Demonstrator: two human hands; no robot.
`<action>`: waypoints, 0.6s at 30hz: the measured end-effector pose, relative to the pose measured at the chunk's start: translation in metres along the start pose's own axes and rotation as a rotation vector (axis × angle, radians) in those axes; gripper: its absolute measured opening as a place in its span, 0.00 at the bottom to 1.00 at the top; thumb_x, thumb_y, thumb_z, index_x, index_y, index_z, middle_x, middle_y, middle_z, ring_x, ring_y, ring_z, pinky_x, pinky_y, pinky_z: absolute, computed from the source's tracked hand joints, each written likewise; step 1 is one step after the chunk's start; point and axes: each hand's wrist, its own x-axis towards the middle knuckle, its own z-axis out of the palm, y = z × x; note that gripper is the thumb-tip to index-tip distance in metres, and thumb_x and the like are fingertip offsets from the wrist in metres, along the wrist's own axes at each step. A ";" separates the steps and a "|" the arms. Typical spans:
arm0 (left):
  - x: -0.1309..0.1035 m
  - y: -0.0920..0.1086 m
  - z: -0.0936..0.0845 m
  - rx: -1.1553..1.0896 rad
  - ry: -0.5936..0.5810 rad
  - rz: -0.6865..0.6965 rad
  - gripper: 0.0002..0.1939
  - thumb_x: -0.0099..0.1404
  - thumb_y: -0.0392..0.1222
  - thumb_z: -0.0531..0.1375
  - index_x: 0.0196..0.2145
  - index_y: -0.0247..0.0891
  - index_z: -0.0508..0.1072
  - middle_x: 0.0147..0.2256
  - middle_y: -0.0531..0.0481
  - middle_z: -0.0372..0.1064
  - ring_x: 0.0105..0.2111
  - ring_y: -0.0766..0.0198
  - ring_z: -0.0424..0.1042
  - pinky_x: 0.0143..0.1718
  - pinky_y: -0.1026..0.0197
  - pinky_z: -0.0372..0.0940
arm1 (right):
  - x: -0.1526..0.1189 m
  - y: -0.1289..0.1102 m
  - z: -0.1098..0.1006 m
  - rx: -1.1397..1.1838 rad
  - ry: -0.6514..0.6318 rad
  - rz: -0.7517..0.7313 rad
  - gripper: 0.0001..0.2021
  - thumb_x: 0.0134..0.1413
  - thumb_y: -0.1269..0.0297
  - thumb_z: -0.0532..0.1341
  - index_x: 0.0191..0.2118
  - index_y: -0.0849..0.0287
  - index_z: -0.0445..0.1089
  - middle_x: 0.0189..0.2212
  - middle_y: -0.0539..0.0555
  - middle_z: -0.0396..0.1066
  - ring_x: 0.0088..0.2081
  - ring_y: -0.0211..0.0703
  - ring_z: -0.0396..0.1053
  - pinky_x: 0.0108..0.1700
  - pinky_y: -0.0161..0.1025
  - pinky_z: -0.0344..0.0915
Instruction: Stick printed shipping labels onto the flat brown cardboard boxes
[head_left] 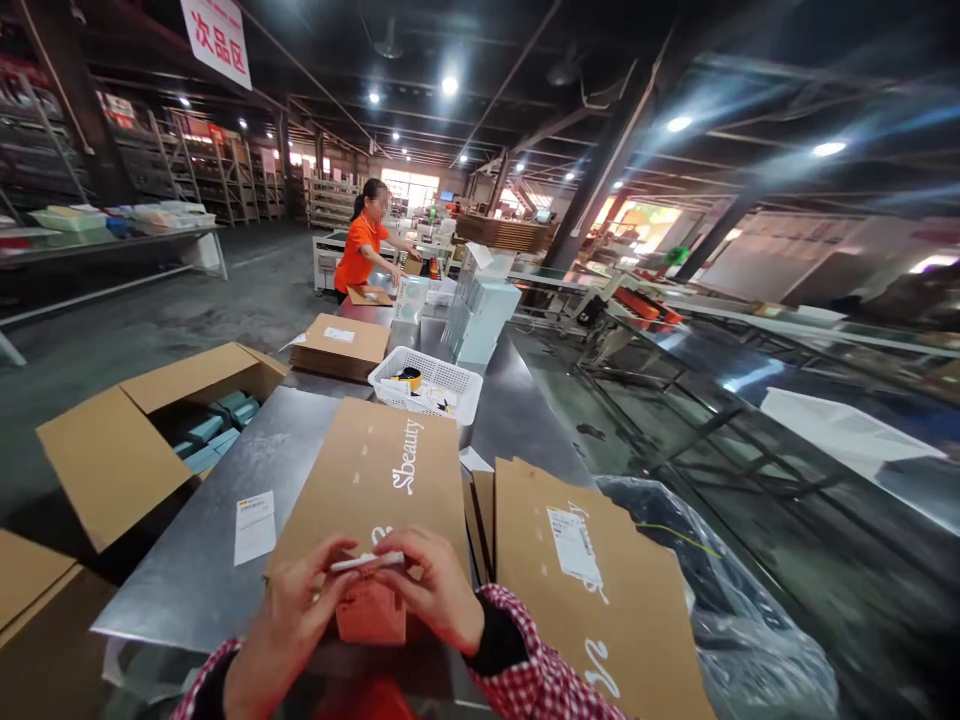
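- Nearest the camera, in checked sleeves (517, 645), the left hand (296, 600) and right hand (442, 580) each pinch one end of a white piece (367, 562) between thumb and fingers, probably to keep it level.
- Grey metal desk (202, 560) runs away from the person, its near left corner bare.
- Co-worker in an orange shirt (358, 255) reaches over things by the far part of the left edge.
- Open carton (101, 470) with teal packs (217, 430) stands just outside the left edge, flaps spread, which seems to leave its contents easy to reach.
- Flat cartons (525, 630) cover the near part of the right edge, perhaps set aside there to spare the middle.
- Printed carton (375, 460) lies flat mid-desk, lettering up, its near end by the hands.
- Pale blue boxes (484, 315) are stacked toward the far end, likely upright to save room.
- Brown stack (341, 345) sits on the left edge, farther up.
- White basket (469, 395) stands beyond the printed carton, presumably to keep small items together.
- Labelled sheet (255, 527) lies near the left edge, face up.
- Red block (371, 612) is between the hands at the near edge, under the white piece; whether they are joined, I cannot tell.
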 end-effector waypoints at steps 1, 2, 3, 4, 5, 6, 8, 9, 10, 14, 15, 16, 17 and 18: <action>0.001 0.001 0.003 -0.037 0.009 -0.051 0.14 0.66 0.50 0.54 0.46 0.44 0.69 0.39 0.50 0.78 0.37 0.63 0.77 0.36 0.66 0.72 | 0.002 0.001 0.002 -0.003 0.006 0.017 0.09 0.54 0.58 0.61 0.37 0.57 0.73 0.29 0.52 0.72 0.30 0.38 0.66 0.33 0.34 0.62; 0.003 0.002 0.005 -0.059 0.026 -0.077 0.14 0.66 0.50 0.53 0.45 0.43 0.70 0.37 0.51 0.78 0.36 0.63 0.77 0.35 0.66 0.72 | 0.003 0.002 0.003 -0.005 0.018 0.034 0.09 0.55 0.57 0.61 0.36 0.57 0.73 0.29 0.52 0.72 0.30 0.38 0.66 0.33 0.34 0.61; 0.006 0.001 0.006 -0.065 0.052 -0.089 0.14 0.66 0.50 0.53 0.45 0.43 0.70 0.36 0.51 0.78 0.36 0.63 0.77 0.35 0.66 0.71 | 0.004 0.003 0.006 -0.004 0.034 0.050 0.10 0.55 0.57 0.61 0.36 0.58 0.73 0.29 0.52 0.72 0.30 0.38 0.66 0.33 0.34 0.61; 0.009 -0.001 0.007 -0.058 0.080 -0.097 0.15 0.66 0.51 0.53 0.45 0.42 0.70 0.34 0.52 0.78 0.35 0.62 0.77 0.35 0.65 0.71 | 0.006 0.005 0.008 0.006 0.052 0.064 0.10 0.54 0.56 0.61 0.35 0.58 0.73 0.28 0.52 0.71 0.31 0.38 0.66 0.34 0.34 0.61; 0.012 -0.003 0.008 -0.042 0.104 -0.104 0.17 0.65 0.52 0.52 0.45 0.41 0.70 0.32 0.52 0.77 0.32 0.62 0.77 0.33 0.65 0.71 | 0.007 0.007 0.011 0.023 0.065 0.079 0.11 0.54 0.56 0.62 0.33 0.58 0.72 0.28 0.51 0.71 0.31 0.38 0.66 0.35 0.34 0.61; 0.015 -0.006 0.008 -0.026 0.121 -0.111 0.18 0.65 0.54 0.52 0.45 0.40 0.70 0.29 0.52 0.77 0.30 0.62 0.77 0.31 0.65 0.71 | 0.009 0.009 0.014 0.049 0.067 0.097 0.11 0.54 0.55 0.61 0.32 0.59 0.72 0.28 0.51 0.70 0.31 0.38 0.66 0.35 0.34 0.61; 0.019 -0.012 0.009 -0.006 0.126 -0.122 0.21 0.65 0.56 0.51 0.45 0.38 0.70 0.27 0.52 0.76 0.25 0.63 0.75 0.26 0.65 0.69 | 0.014 0.015 0.017 0.108 0.037 0.123 0.12 0.56 0.54 0.59 0.31 0.59 0.70 0.26 0.50 0.69 0.30 0.37 0.65 0.33 0.34 0.61; 0.020 -0.017 0.009 0.003 0.116 -0.121 0.22 0.66 0.56 0.50 0.45 0.38 0.70 0.28 0.52 0.76 0.24 0.64 0.75 0.25 0.66 0.68 | 0.019 0.020 0.016 0.134 0.022 0.130 0.13 0.57 0.54 0.57 0.30 0.59 0.69 0.25 0.49 0.68 0.28 0.36 0.64 0.31 0.33 0.60; 0.019 -0.022 0.009 0.019 0.097 -0.113 0.21 0.66 0.56 0.49 0.43 0.38 0.71 0.28 0.52 0.76 0.24 0.64 0.74 0.25 0.66 0.67 | 0.025 0.026 0.013 0.162 0.030 0.136 0.13 0.58 0.54 0.56 0.30 0.58 0.68 0.24 0.49 0.66 0.26 0.35 0.62 0.29 0.33 0.60; 0.008 -0.055 0.006 0.219 0.006 -0.033 0.22 0.69 0.52 0.47 0.26 0.40 0.71 0.20 0.55 0.71 0.20 0.67 0.71 0.22 0.68 0.62 | 0.072 0.070 -0.024 0.283 0.314 0.189 0.12 0.55 0.52 0.56 0.32 0.57 0.63 0.23 0.46 0.61 0.23 0.34 0.60 0.24 0.32 0.59; 0.004 -0.065 0.006 0.279 0.011 0.006 0.23 0.70 0.51 0.47 0.23 0.40 0.70 0.19 0.55 0.70 0.19 0.68 0.70 0.21 0.69 0.61 | 0.088 0.083 -0.036 0.286 0.373 0.204 0.12 0.54 0.52 0.56 0.33 0.57 0.62 0.23 0.46 0.61 0.23 0.34 0.60 0.24 0.32 0.59; 0.001 -0.074 0.006 0.329 0.030 0.057 0.23 0.70 0.50 0.47 0.22 0.40 0.70 0.18 0.55 0.70 0.19 0.68 0.70 0.21 0.69 0.61 | 0.103 0.097 -0.046 0.265 0.400 0.211 0.12 0.53 0.53 0.57 0.34 0.57 0.61 0.24 0.46 0.62 0.23 0.35 0.60 0.24 0.32 0.60; -0.002 -0.083 0.006 0.367 0.054 0.114 0.23 0.70 0.49 0.47 0.23 0.40 0.71 0.19 0.54 0.71 0.19 0.68 0.71 0.22 0.69 0.63 | 0.116 0.109 -0.055 0.226 0.387 0.214 0.12 0.51 0.54 0.59 0.34 0.57 0.61 0.25 0.46 0.63 0.24 0.35 0.62 0.26 0.33 0.61; -0.004 -0.090 0.007 0.398 0.077 0.174 0.21 0.70 0.48 0.48 0.25 0.41 0.73 0.21 0.54 0.73 0.21 0.67 0.72 0.23 0.68 0.64 | 0.129 0.120 -0.061 0.175 0.344 0.220 0.13 0.48 0.56 0.61 0.35 0.58 0.61 0.26 0.47 0.64 0.26 0.35 0.63 0.28 0.34 0.62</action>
